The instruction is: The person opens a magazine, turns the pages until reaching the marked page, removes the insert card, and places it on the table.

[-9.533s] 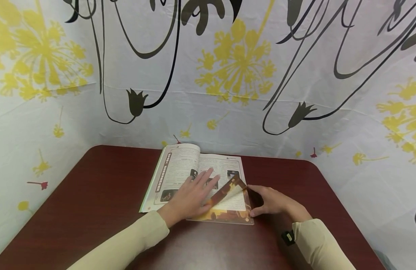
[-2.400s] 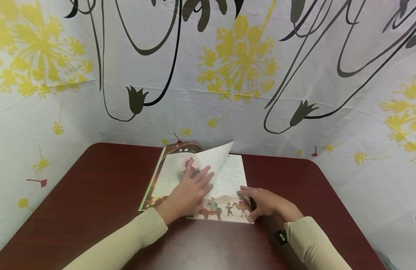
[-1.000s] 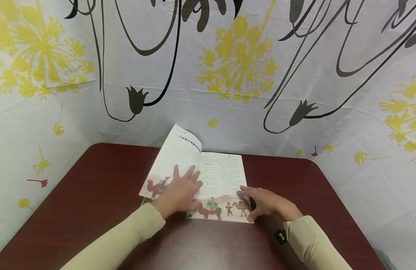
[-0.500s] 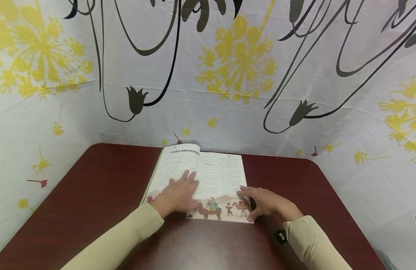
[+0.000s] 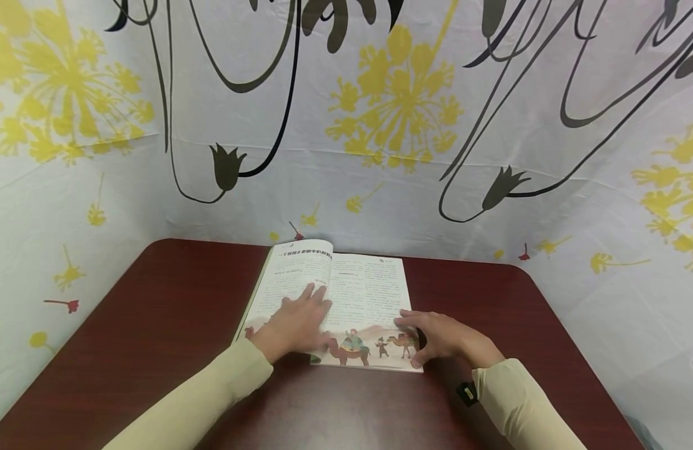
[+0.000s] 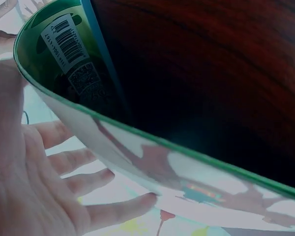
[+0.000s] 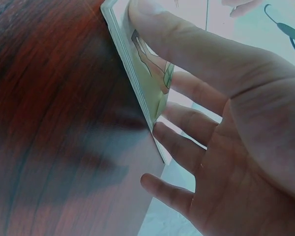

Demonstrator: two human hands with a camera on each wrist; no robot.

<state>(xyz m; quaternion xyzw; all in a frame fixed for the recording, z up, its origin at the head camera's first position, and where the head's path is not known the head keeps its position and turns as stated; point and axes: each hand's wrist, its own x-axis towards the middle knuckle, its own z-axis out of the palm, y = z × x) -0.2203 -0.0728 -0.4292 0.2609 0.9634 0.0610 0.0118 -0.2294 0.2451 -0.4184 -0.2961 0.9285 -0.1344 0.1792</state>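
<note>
An open magazine (image 5: pixel 374 284) lies on the dark red table, with a strip of camels and riders printed along the bottom of its pages. My left hand (image 5: pixel 296 322) rests with spread fingers on the left page, near the spine. In the left wrist view, the bent green back cover (image 6: pixel 96 44) carries a barcode label (image 6: pixel 69 43), and the fingers (image 6: pixel 120 209) reach across the page side. At the magazine's right edge is my right hand (image 5: pixel 445 337), its thumb on the page near the lower corner. The right wrist view shows its fingers (image 7: pixel 184 150) loosely extended by the page edges.
The wood-grain table (image 5: pixel 172 325) has rounded far corners. Patterned fabric (image 5: pixel 380 206) with yellow and dark plant prints rises behind and at both sides. A dark device (image 5: pixel 467 394) sits at the right sleeve's cuff.
My right hand earlier held a raised brown-orange leaf corner. Leaves have since turned leftward; the last one has come down flat on the left. My left hand has shifted left with it.
</note>
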